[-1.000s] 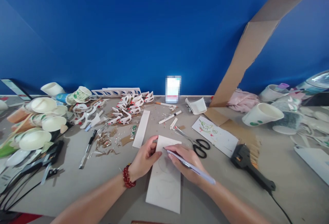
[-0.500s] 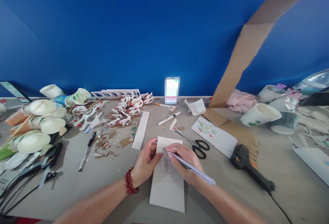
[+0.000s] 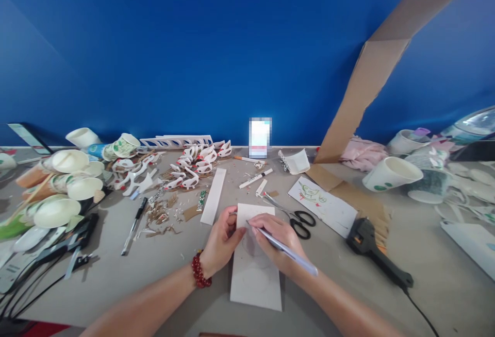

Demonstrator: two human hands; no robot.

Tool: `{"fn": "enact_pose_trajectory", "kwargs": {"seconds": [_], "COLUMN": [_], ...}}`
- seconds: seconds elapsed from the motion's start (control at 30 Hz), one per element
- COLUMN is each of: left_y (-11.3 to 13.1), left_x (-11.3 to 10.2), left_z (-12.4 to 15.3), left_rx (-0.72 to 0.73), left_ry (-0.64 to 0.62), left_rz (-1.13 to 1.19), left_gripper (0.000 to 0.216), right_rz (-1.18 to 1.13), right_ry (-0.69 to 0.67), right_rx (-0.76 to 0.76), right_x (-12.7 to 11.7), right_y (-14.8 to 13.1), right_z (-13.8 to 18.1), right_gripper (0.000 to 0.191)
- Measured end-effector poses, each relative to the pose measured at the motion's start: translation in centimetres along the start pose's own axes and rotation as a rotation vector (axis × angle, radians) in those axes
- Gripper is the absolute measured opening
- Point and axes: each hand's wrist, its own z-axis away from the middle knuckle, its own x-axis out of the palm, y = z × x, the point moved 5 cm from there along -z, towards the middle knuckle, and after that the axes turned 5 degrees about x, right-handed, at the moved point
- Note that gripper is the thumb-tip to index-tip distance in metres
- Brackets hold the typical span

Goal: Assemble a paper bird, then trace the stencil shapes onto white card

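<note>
A white rectangular card [image 3: 255,288] lies lengthwise in front of me, with faint curved pencil-like lines on it. At its upper left edge my left hand [image 3: 223,239] is closed, thumb on top and fingers curled at the side. My right hand [image 3: 276,236] rests on the card, gripping a pale lilac pen [image 3: 296,258] whose tip touches the card's upper part. Part of the drawn lines is hidden under my right hand. Black-handled scissors [image 3: 301,225] lie just beyond that hand. A sketched bird card [image 3: 323,205] sits farther right.
A black glue gun [image 3: 377,254] with its cord lies at right. White bird-shaped cutouts [image 3: 189,167] crowd the back left, near scraps [image 3: 160,213]. Paper cups [image 3: 58,211] stack at far left. A black pen [image 3: 134,226], white strip [image 3: 214,196] and lit phone [image 3: 260,137] stand between. Cardboard [image 3: 348,100] leans at right.
The pen's back end has swung slightly up and left with my right hand. The card's lower end has shifted a little right and up in view; my left hand keeps its hold.
</note>
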Motion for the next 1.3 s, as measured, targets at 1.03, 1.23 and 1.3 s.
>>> {"fn": "enact_pose_trajectory", "kwargs": {"seconds": [1.03, 1.23, 1.3], "left_y": [-0.6, -0.6, -0.7], "left_x": [0.1, 0.2, 0.2], "left_z": [-3.2, -3.1, -3.1], "left_rx": [0.041, 0.031, 0.031], "left_ry": [0.075, 0.059, 0.065], "left_rz": [0.047, 0.044, 0.032], "left_gripper": [0.039, 0.037, 0.037], "right_rz": [0.054, 0.056, 0.061], "right_ry": [0.096, 0.122, 0.126], "right_rx": [-0.029, -0.037, -0.038], "right_x": [-1.4, -1.3, -1.3], "right_y": [1.8, 1.8, 1.7], "right_z": [-3.0, -3.0, -3.0], "right_gripper": [0.014, 0.013, 0.013]}}
